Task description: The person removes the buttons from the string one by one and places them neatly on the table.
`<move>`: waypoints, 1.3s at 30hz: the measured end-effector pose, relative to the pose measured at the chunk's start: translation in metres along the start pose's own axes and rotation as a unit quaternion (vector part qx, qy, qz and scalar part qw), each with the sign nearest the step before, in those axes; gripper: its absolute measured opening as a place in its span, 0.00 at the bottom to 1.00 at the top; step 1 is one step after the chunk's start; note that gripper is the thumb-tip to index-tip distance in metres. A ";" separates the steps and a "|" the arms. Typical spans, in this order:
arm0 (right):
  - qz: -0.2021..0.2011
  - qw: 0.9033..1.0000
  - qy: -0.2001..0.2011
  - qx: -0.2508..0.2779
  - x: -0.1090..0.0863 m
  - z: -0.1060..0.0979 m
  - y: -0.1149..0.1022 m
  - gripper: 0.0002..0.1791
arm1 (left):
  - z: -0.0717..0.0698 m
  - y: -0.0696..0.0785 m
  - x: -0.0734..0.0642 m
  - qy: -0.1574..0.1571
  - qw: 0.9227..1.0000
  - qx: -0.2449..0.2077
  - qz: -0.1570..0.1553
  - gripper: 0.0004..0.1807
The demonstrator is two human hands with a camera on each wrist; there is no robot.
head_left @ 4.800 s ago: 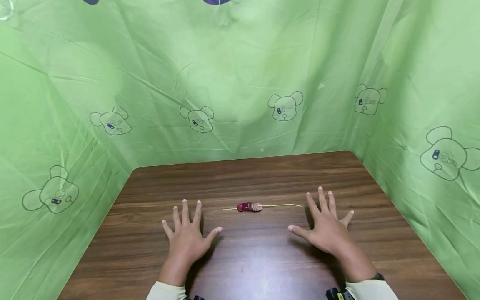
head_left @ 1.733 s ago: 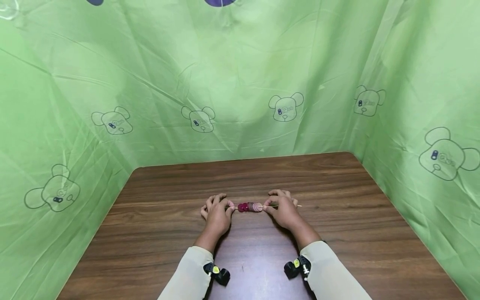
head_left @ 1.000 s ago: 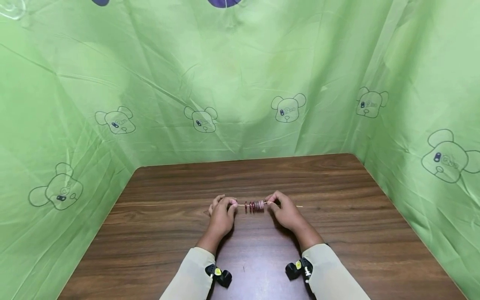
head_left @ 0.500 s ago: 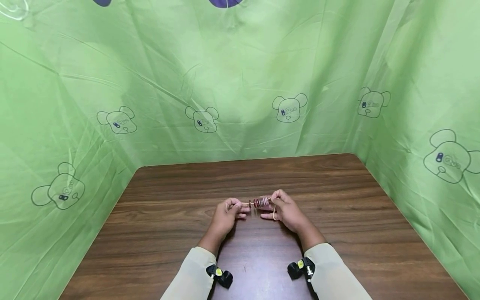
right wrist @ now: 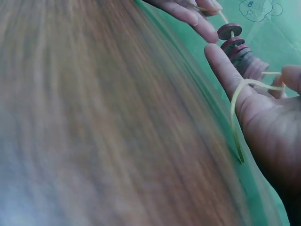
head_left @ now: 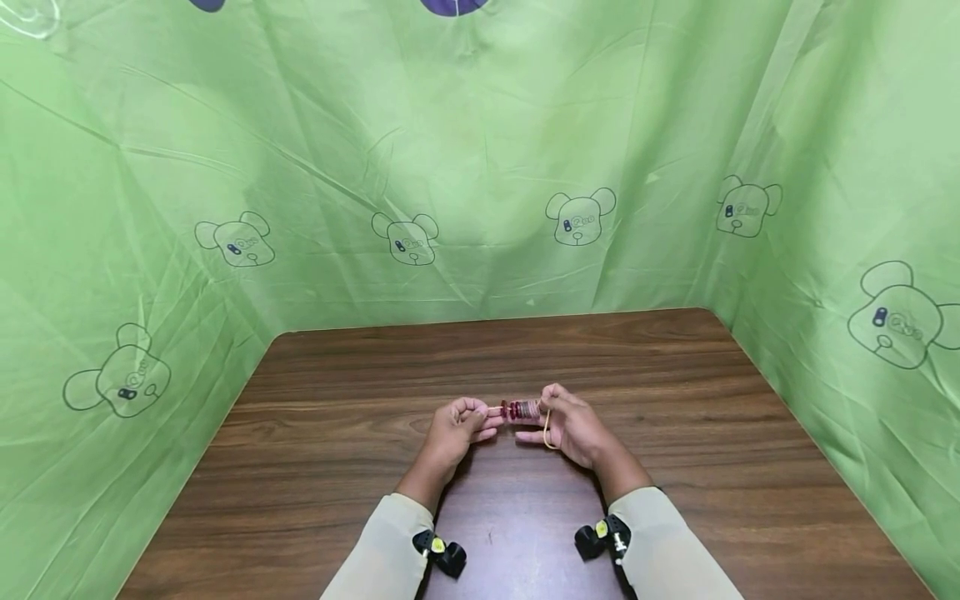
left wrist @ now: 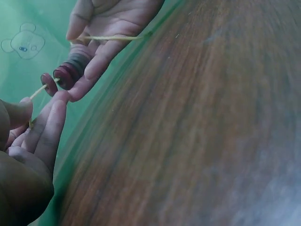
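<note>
Several button-like discs (head_left: 522, 409), dark red at the left and greyish to pale pink at the right, are strung face to face on a yellow string (right wrist: 233, 106). My left hand (head_left: 450, 435) pinches the string just left of the discs between thumb and index finger. On the other side my right hand (head_left: 577, 429) pinches the string close to the pale discs, its other fingers stretched out beneath them. The free end of the string hangs in a curve from the right hand. In the left wrist view, one red disc (left wrist: 48, 84) stands slightly apart from the stack.
The discs are above a brown wood-grain table (head_left: 360, 367). Green curtains (head_left: 480, 167) printed with bear faces surround it at the back and both sides. Each sleeve carries a small black device, such as the one at the left cuff (head_left: 441, 552).
Both hands went from lying spread on the table to pinching the string. They lifted it with the discs, and turned palms more upward; the string's right end now droops in a loop.
</note>
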State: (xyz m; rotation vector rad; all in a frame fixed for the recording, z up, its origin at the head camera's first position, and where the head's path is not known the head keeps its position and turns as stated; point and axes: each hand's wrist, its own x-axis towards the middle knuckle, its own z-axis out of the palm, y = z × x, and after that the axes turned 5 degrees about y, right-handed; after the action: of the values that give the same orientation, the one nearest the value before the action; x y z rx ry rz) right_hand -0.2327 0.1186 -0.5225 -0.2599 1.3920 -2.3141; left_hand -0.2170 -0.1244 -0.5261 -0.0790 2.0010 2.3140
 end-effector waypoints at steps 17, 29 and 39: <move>0.001 0.991 0.017 -0.135 0.004 0.005 0.008 0.37 | 0.001 0.004 -0.002 -0.024 1.000 0.003 0.002 0.09; -0.018 0.982 0.061 -0.180 0.006 0.009 0.014 0.30 | 0.005 0.004 -0.003 -0.043 0.999 -0.013 -0.007 0.08; -0.013 0.974 0.068 -0.215 0.006 0.009 0.013 0.23 | 0.005 0.006 -0.004 -0.053 0.998 -0.014 -0.010 0.11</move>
State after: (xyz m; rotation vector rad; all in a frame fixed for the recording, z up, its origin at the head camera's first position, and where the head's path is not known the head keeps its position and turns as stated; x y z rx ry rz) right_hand -0.2309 0.1037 -0.5299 -0.2499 1.9647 -2.0597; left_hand -0.2132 -0.1205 -0.5195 0.0223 1.9100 2.2838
